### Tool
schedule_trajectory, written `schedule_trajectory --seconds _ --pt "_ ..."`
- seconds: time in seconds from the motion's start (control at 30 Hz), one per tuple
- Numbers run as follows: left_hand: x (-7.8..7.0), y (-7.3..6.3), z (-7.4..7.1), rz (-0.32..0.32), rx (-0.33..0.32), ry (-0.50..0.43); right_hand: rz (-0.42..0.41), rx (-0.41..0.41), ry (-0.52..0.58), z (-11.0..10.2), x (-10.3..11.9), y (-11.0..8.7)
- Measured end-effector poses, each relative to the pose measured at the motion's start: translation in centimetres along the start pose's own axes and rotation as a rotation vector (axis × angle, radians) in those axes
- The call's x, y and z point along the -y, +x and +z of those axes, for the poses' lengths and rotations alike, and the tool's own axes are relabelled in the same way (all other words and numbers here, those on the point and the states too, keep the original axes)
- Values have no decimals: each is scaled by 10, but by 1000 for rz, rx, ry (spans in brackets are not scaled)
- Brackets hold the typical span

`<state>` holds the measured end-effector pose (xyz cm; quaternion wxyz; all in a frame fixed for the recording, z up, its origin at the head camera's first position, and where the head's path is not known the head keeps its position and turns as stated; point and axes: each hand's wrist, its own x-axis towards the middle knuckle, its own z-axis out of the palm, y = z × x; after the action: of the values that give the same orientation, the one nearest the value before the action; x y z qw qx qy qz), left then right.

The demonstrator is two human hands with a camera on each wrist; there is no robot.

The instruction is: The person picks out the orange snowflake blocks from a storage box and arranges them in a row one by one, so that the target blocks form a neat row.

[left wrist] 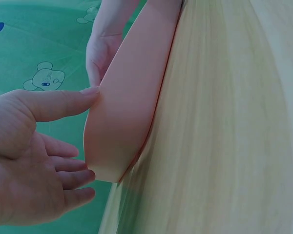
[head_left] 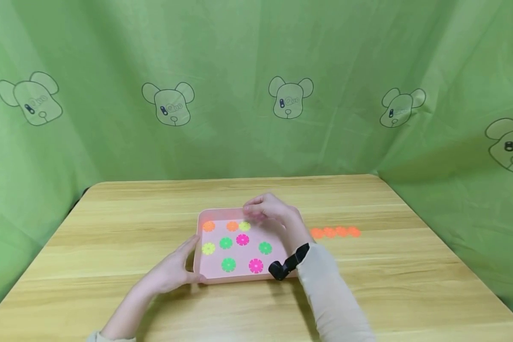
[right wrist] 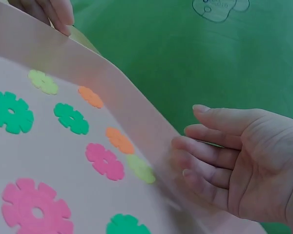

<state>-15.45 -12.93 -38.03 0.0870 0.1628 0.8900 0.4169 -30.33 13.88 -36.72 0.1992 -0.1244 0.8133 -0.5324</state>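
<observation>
A shallow pink tray (head_left: 222,280) lies on the wooden table with several flat notched discs inside: a green disc (head_left: 228,264), a pink disc (head_left: 255,266), a yellow disc (head_left: 208,248) and an orange disc (head_left: 208,226) among them. My left hand (head_left: 171,268) rests at the tray's left end, thumb on the near corner and the other fingers extended along the side. Over the far wall hovers my right hand (head_left: 271,209); in the right wrist view its loosely bent fingers (right wrist: 205,151) hold nothing. The right forearm hides part of the tray's right side.
Right of the tray, several orange discs (head_left: 335,232) lie in a joined row on the table (head_left: 410,285). A green curtain (head_left: 231,142) with printed mouse heads hangs behind and beside the table. A black strap with a camera (head_left: 282,268) circles the right wrist.
</observation>
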Motion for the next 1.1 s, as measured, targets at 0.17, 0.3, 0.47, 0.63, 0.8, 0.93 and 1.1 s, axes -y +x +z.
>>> schedule_trajectory --seconds 0.17,0.3,0.47,0.63,0.8,0.93,1.1 --pt "0 1 0 -5 4 -3 11 -12 65 6 -6 -1" --pt "-1 1 -1 -9 2 -5 50 -89 41 15 -6 -2" --pt "-1 1 -1 -3 1 1 -55 3 -155 24 -7 7" --pt "-1 1 1 0 5 -1 -86 62 -255 28 -10 9" --pt "-1 1 1 -2 3 -1 -85 65 -310 30 -12 8" --pt "0 1 1 -5 6 1 -94 50 -343 32 -12 9" --pt "1 1 0 0 6 7 -107 23 -358 35 -13 13"
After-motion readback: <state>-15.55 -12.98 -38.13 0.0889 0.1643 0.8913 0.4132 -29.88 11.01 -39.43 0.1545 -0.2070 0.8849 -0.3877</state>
